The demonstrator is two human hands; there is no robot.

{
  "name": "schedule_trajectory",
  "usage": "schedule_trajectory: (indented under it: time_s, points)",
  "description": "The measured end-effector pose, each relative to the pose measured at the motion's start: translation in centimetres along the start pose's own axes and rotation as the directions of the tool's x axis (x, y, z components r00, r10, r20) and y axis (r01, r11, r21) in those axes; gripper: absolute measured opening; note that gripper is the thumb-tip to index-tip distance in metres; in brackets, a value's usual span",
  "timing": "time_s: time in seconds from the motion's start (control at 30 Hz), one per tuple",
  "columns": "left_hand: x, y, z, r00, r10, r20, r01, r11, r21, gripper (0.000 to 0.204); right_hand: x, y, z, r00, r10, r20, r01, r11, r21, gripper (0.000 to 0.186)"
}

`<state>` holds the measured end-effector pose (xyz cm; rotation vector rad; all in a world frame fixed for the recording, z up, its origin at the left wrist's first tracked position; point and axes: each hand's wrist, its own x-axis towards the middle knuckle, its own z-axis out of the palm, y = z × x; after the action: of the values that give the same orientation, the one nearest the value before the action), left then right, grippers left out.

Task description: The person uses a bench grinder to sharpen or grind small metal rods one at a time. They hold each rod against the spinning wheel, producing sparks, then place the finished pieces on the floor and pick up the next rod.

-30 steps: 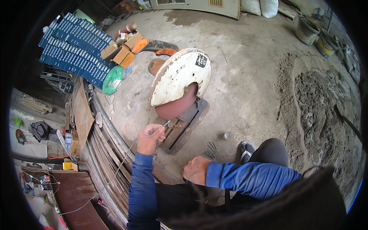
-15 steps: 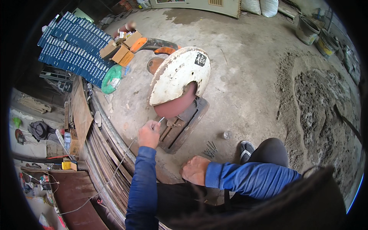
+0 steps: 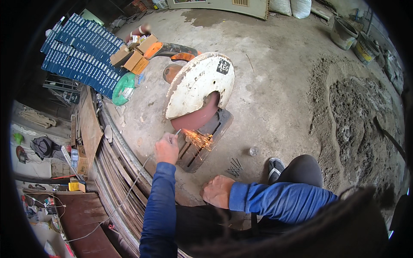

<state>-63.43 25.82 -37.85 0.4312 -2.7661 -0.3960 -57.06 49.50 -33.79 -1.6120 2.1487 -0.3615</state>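
an orange, black and white cut-off saw with a round, chipped metal guard (image 3: 198, 92) stands on the grey concrete floor (image 3: 275, 112). the bare left hand (image 3: 167, 148), in a blue sleeve, is at the saw's near left side, thumb and fingers pinched closed on a thin grey metal rod (image 3: 178, 131). the rod's tip meets the lower edge of the saw's dark red abrasive disc (image 3: 195, 119), and orange sparks (image 3: 199, 139) spray over the saw's base. the bare right hand (image 3: 218, 190) is on the near side of the saw, fingers curled in; whether they hold anything i cannot tell. a small heap of thin grey metal pieces (image 3: 235, 167) lies to the saw's near right, with a small clear round container (image 3: 254, 151) just beside it.
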Motion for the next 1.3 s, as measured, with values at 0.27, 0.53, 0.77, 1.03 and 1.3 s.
schedule_trajectory:
  time_s: [0.27,0.53,0.77,1.03,1.3]
  points:
    - [0.0,-0.4,0.4,0.996,0.058,-0.071,-0.057,0.998,0.025,0.017,0.0,-0.2,-0.5,0.999,0.003,0.046,-0.003,1.000,0.010,0.021]
    - [0.0,-0.1,0.1,0.991,0.083,-0.108,-0.080,0.996,0.025,0.016,0.2,-0.3,-0.6,0.998,0.006,0.062,-0.007,1.000,0.019,0.021]
    - [0.1,-0.1,0.1,0.986,0.111,-0.126,-0.108,0.994,0.037,0.014,0.2,-0.2,-0.4,0.998,0.019,0.068,-0.019,1.000,0.007,0.021]
    - [0.1,0.0,0.0,0.987,0.118,-0.111,-0.109,0.990,0.089,0.014,0.1,0.3,1.2,0.992,-0.041,-0.123,0.043,0.999,0.012,0.017]
    - [-0.1,0.0,-0.7,0.995,0.089,-0.054,-0.089,0.996,-0.005,0.016,0.1,0.1,1.1,0.993,-0.027,-0.117,0.028,1.000,0.007,0.017]
